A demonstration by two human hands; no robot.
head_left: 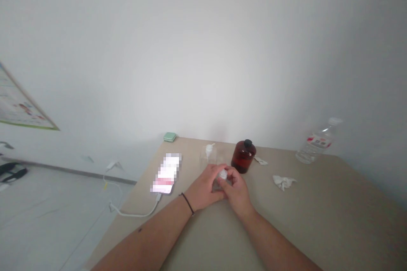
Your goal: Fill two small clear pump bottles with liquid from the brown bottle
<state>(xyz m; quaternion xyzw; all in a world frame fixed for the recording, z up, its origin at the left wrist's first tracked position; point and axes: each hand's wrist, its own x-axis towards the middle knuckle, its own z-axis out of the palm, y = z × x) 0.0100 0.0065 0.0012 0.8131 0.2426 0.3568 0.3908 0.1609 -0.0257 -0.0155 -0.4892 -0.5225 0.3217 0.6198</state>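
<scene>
Both my hands meet at the middle of the beige table (318,220). My left hand (205,186), with a dark band at the wrist, is wrapped around a small clear bottle (218,184). The fingers of my right hand (237,190) pinch its white cap (223,174). Just behind my hands stands a clear pump bottle (209,154) with a white pump head. A dark red-brown bottle (243,156) with a black cap stands right of it, close to my right hand.
A phone (167,173) lies left of my hands with a white cable (133,211) running off the table edge. A green case (169,136) sits at the far corner. Crumpled tissues (282,182) lie to the right, and a plastic water bottle (316,142) at the far right.
</scene>
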